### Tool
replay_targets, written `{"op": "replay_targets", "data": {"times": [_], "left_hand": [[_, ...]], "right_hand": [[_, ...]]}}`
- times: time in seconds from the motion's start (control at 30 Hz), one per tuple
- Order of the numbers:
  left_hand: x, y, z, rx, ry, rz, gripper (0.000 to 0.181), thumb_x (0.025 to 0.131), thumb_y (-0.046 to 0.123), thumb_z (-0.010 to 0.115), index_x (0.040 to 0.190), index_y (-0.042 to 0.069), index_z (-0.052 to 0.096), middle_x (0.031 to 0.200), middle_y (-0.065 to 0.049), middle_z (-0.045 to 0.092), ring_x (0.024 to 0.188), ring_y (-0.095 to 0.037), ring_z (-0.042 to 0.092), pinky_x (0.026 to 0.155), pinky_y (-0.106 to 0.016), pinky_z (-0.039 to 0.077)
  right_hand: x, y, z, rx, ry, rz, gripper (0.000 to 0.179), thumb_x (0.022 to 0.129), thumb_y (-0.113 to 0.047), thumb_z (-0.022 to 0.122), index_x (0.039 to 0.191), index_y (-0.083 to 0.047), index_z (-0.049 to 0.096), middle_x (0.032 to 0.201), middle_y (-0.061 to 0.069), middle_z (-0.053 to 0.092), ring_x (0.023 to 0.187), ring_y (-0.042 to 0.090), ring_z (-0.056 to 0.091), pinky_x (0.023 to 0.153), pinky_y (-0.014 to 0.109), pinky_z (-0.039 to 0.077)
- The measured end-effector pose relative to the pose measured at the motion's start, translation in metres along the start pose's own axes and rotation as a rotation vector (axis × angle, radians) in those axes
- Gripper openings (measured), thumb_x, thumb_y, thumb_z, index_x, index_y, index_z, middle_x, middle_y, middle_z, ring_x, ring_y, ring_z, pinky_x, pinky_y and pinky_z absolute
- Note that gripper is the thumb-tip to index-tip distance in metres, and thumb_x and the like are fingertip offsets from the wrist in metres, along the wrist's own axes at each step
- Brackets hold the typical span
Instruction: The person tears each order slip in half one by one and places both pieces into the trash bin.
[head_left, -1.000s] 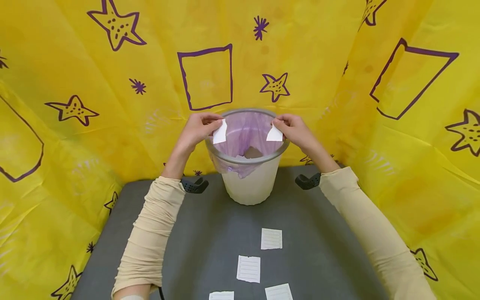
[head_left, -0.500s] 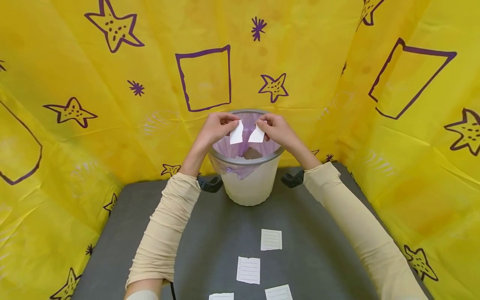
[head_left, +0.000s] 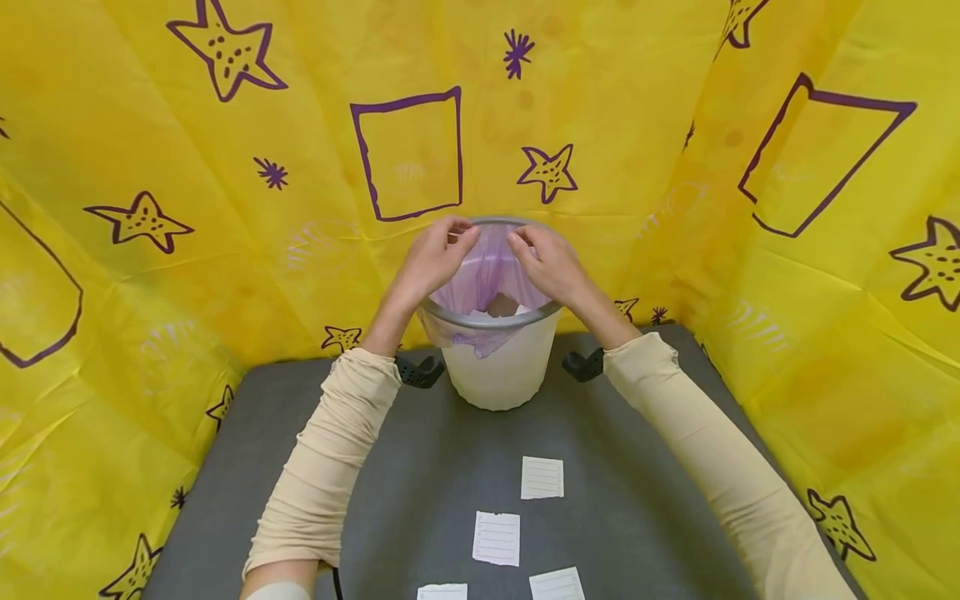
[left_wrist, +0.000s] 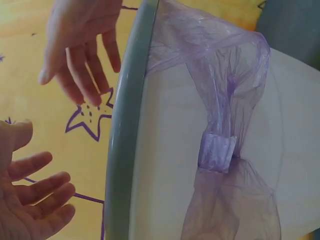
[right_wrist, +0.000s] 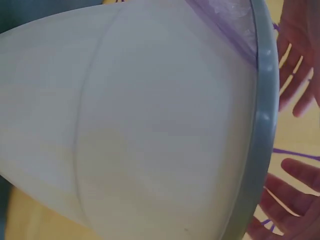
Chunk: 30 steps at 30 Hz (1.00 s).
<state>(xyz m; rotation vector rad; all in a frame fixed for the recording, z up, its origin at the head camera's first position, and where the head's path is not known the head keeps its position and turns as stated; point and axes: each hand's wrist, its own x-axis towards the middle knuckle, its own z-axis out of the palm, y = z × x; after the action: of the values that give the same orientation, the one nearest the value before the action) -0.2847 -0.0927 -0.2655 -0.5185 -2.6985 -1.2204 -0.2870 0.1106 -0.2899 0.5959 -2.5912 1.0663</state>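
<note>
One cream bin (head_left: 497, 379) stands upright near the far edge of the bench (head_left: 427, 492), about midway between its far corners. We judge it light and fairly stiff, the grey rim (left_wrist: 123, 135) smooth, perhaps slippery; best hold, opposite sides of that rim. One purple liner (left_wrist: 217, 152) folds over it: thin, soft, likely quick to tear. Inside we see one brown piece (head_left: 504, 306) and white scraps (head_left: 480, 314), too hidden to count. Two hands at the mouth, left hand (head_left: 438, 254) and right hand (head_left: 551, 262), apart from each other; fingers loosely spread, holding nothing. Contact with the rim: cannot tell. Four ruled slips (head_left: 497, 538) lie apart on the bench, nearer us than the bin, two cut off by the view. Two dark wrist mounts (head_left: 420, 372); yellow cloth (head_left: 622, 125) behind.
</note>
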Motion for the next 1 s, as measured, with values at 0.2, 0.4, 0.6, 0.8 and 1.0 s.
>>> {"op": "replay_targets", "data": {"times": [0.2, 0.4, 0.6, 0.8, 1.0], "left_hand": [[-0.013, -0.002, -0.005, 0.027, 0.082, 0.064, 0.053, 0.099, 0.045, 0.049, 0.137, 0.007, 0.050, 0.141, -0.013, 0.050, 0.133, -0.030, 0.046, 0.111, -0.047, 0.038], [-0.044, -0.031, -0.016, 0.030, 0.198, 0.022, 0.064, 0.099, 0.053, 0.043, 0.145, 0.010, 0.040, 0.151, -0.012, 0.040, 0.140, -0.031, 0.037, 0.116, -0.052, 0.030], [-0.048, -0.046, -0.025, 0.079, 0.204, 0.000, 0.072, 0.098, 0.059, 0.038, 0.149, 0.009, 0.033, 0.154, -0.014, 0.034, 0.143, -0.033, 0.031, 0.117, -0.055, 0.026], [-0.069, -0.067, -0.019, 0.106, 0.311, -0.022, 0.071, 0.098, 0.058, 0.040, 0.147, 0.007, 0.035, 0.155, -0.014, 0.033, 0.146, -0.033, 0.027, 0.119, -0.054, 0.022], [-0.112, -0.114, 0.012, 0.139, 0.370, -0.150, 0.073, 0.098, 0.060, 0.037, 0.149, 0.008, 0.032, 0.157, -0.018, 0.026, 0.145, -0.040, 0.026, 0.116, -0.061, 0.021]], "right_hand": [[-0.011, 0.002, -0.012, -0.076, 0.068, -0.054, 0.044, 0.101, -0.036, 0.045, 0.128, -0.003, 0.059, 0.132, 0.015, 0.059, 0.130, 0.033, 0.048, 0.113, 0.047, 0.034], [-0.038, 0.026, -0.029, -0.135, 0.140, -0.006, 0.055, 0.099, -0.046, 0.045, 0.135, -0.005, 0.053, 0.145, 0.019, 0.046, 0.138, 0.037, 0.037, 0.116, 0.054, 0.027], [-0.047, 0.049, -0.040, -0.157, 0.152, 0.050, 0.060, 0.099, -0.049, 0.042, 0.139, -0.005, 0.049, 0.146, 0.019, 0.044, 0.139, 0.038, 0.035, 0.115, 0.057, 0.025], [-0.067, 0.068, -0.036, -0.125, 0.181, 0.059, 0.059, 0.099, -0.048, 0.042, 0.139, -0.005, 0.049, 0.147, 0.021, 0.044, 0.139, 0.041, 0.033, 0.115, 0.060, 0.021], [-0.120, 0.102, -0.010, -0.108, 0.203, 0.175, 0.059, 0.099, -0.048, 0.043, 0.143, -0.008, 0.045, 0.149, 0.026, 0.038, 0.137, 0.051, 0.030, 0.107, 0.072, 0.021]]}}
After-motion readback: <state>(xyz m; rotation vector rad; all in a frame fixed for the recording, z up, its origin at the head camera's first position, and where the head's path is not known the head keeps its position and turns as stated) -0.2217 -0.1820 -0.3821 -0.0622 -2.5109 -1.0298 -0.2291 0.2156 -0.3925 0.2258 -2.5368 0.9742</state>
